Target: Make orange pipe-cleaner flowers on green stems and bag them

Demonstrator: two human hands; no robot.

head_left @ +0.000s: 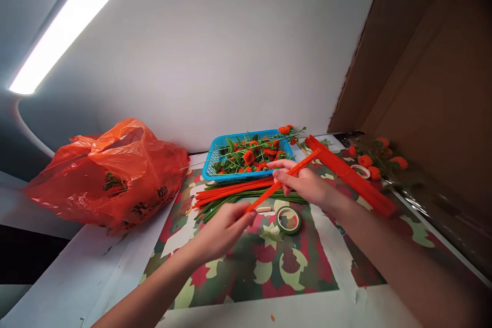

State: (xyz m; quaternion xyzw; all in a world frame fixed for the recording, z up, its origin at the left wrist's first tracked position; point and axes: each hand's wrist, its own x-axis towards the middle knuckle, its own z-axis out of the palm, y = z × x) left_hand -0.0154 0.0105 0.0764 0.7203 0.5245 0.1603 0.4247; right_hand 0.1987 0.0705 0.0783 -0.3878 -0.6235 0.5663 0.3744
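Observation:
An orange pipe cleaner (pixel 265 195) runs slantwise between my two hands. My left hand (pixel 230 225) pinches its lower end, and my right hand (pixel 307 183) grips it further up, with the tip rising past the fingers. Just beyond my hands lie several loose orange pipe cleaners (pixel 226 192) and green pipe cleaners (pixel 223 206). A roll of green tape (pixel 288 220) rests on the patterned sheet, near a short pale stick (pixel 263 209) partly hidden by my left hand. To the right lies a thick bundle of orange pipe cleaners (pixel 349 177).
A blue basket (pixel 209 164) holds orange fuzzy flowers with green stems. An orange plastic bag (pixel 115 174) stands at the left. More orange flowers (pixel 374 159) and a pale ring (pixel 360 171) lie at the right by a cardboard panel (pixel 423 61). A lamp (pixel 73 20) shines above.

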